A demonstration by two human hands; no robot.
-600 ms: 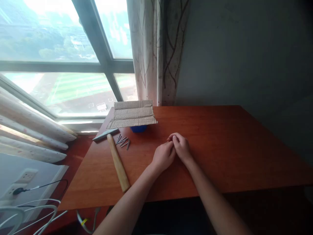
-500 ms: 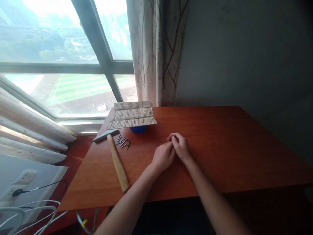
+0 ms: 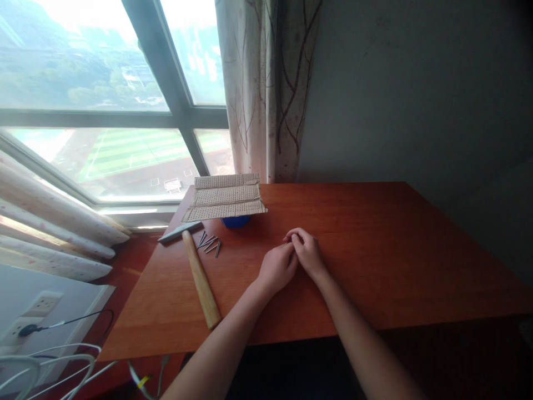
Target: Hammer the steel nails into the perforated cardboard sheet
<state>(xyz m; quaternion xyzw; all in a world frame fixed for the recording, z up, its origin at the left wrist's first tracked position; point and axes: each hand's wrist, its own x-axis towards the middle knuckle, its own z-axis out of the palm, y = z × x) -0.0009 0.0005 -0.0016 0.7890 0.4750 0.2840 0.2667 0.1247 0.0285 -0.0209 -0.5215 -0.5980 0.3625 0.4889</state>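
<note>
Reddish wooden table (image 3: 375,250) by a big window, both hands resting mid-table: left hand (image 3: 278,268) and right hand (image 3: 308,254) curled closed and touching each other, can't tell if anything's pinched between them. Loose nails (image 3: 209,243) lie well off to their left, just beside the hammer (image 3: 200,278).

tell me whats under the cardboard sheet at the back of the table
A blue object pokes out beneath the near edge of the cardboard sheet, resting on the table. The sheet covers its top, so its full shape and anything else beneath are hidden.
</note>
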